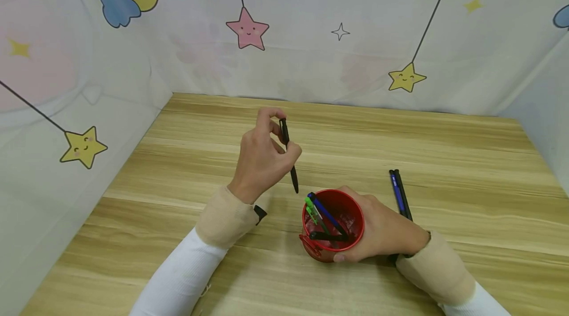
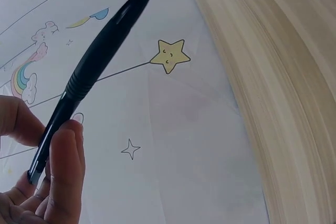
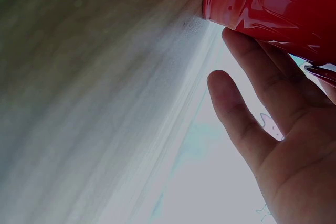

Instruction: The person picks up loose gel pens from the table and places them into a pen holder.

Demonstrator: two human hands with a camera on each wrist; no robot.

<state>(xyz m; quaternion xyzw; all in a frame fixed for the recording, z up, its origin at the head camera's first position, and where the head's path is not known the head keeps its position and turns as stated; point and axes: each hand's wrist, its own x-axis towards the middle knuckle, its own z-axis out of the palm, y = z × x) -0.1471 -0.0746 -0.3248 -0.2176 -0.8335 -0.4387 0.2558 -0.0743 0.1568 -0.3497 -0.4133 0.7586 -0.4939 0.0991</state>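
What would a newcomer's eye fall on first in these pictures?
Probably the red cup, low in the head view, the right hand round its side and pens inside. Next, the black pen pinched in the left hand, up and left of the cup. Then the smiling pink star on the backdrop.

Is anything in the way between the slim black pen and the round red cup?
Nothing visible stands between the slim black pen in the left hand and the round, shiny red cup. Inside, a green pen, blue pen and another black pen fill some space.
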